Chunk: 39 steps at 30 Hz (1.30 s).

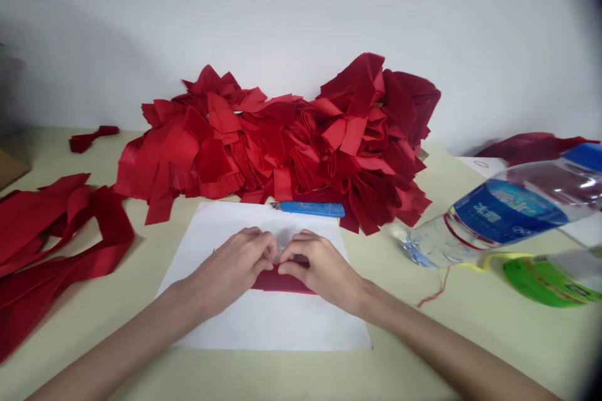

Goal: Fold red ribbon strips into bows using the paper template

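A dark red ribbon piece (pixel 285 281) lies across a white sheet of paper (pixel 277 329) in the middle of the table. My left hand (pixel 242 257) pinches its upper edge near the centre, thumb and fingertips together. Just beside it, my right hand (pixel 320 263) pinches the same edge with curled fingers, leaving a small gap between the two hands. Both ends of the piece are partly covered by my hands. At the top edge of the paper, beyond my hands, rests a blue utility knife (pixel 310 208).
Behind the paper, a large heap of red ribbon pieces (pixel 282 144) stands against the wall. Long red ribbon strips (pixel 103 238) lie at the left. On the right are a clear water bottle (pixel 512 207) with a blue label and a green-labelled bottle (pixel 545 282), near a red thread (pixel 435 291).
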{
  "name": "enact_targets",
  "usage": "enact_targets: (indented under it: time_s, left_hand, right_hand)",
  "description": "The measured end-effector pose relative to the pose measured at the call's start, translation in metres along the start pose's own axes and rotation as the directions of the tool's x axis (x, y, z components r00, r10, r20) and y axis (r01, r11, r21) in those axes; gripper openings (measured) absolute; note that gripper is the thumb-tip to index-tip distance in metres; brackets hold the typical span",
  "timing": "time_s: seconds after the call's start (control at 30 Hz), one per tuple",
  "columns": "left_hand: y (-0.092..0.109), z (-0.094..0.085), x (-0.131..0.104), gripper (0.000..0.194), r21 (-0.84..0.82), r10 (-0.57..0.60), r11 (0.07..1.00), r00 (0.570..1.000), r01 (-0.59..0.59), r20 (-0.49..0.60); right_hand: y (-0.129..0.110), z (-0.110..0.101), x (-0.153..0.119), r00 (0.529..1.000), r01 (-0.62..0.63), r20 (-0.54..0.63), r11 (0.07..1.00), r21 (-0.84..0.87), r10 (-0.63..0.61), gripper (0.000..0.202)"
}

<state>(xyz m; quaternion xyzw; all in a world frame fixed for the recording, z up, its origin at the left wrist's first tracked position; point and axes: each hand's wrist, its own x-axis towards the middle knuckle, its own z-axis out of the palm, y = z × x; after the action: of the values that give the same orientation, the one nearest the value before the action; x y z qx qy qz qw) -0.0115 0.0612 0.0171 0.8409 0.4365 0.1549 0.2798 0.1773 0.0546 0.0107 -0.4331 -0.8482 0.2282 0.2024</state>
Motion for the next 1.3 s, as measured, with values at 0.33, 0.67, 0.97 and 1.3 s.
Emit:
enact_targets:
  time_s: [0.33,0.67,0.97,1.3]
  left_hand:
    - [-0.001,0.001,0.004,0.014,0.045,0.091,0.995,0.995,-0.093,0.048]
    - [-0.005,0.0,0.007,0.016,0.026,0.092,0.995,0.996,-0.093,0.021]
    - [-0.009,0.0,0.008,0.014,0.005,0.102,0.995,0.994,-0.102,0.028]
    - [-0.002,0.003,0.003,0.027,0.115,0.237,0.965,0.971,-0.236,0.003]
  right_hand:
    - [0.005,0.009,-0.004,0.991,0.115,-0.064,0.993,-0.034,-0.117,0.02]
    - [0.011,-0.012,-0.004,0.977,0.213,0.025,0.951,-0.224,-0.213,0.018]
    - [0.004,-0.018,-0.007,0.959,0.28,0.133,0.894,-0.349,-0.249,0.018]
    - [0.01,-0.024,-0.002,0.989,0.111,0.105,0.993,-0.043,-0.106,0.006]
